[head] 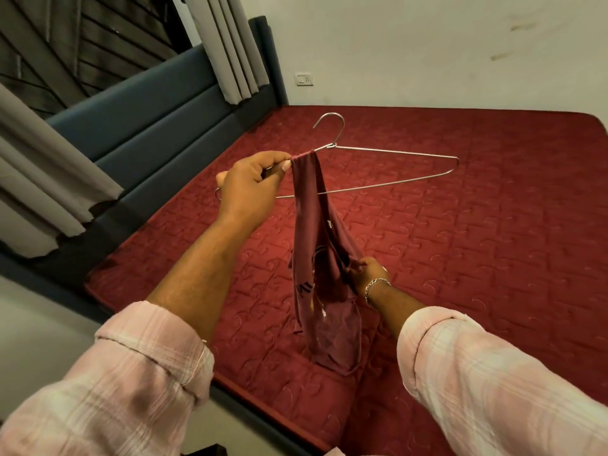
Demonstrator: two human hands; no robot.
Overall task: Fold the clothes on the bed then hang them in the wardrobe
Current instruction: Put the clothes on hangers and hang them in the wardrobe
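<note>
Step in hand: the person is threading a maroon garment (316, 245) onto a wire hanger (394, 161), so by my reading the hanging part of the task is under way, with the wardrobe not in view.
Left hand: the left hand (253, 184) is holding the hanger up above the bed (477, 225), its fingers (283, 166) curling round the wire at the hanger's left shoulder and pinching the top fold of the cloth against it.
Right hand: the right hand (363, 274), wearing a metal bracelet (376, 286), is gripping the bunched lower part of the garment and seems to be pulling it downward.
Garment: it is draping over the hanger's upper wire close to the neck, hanging down in a narrow twisted strip; its lowest part is hanging close over the red quilted mattress, and whether it is touching I cannot tell.
Hanger: it is tilting, hook pointing up and away, the right shoulder sticking out free of cloth.
Next move, as a judgement: the cloth is needing to be spread along the wire or drawn evenly through, so that it is balancing and not sliding off towards one end; the left grip should be staying firm while the right hand is smoothing.
Surroundings: a blue padded headboard (158, 106) and grey curtains (230, 44) are standing to the left.
</note>
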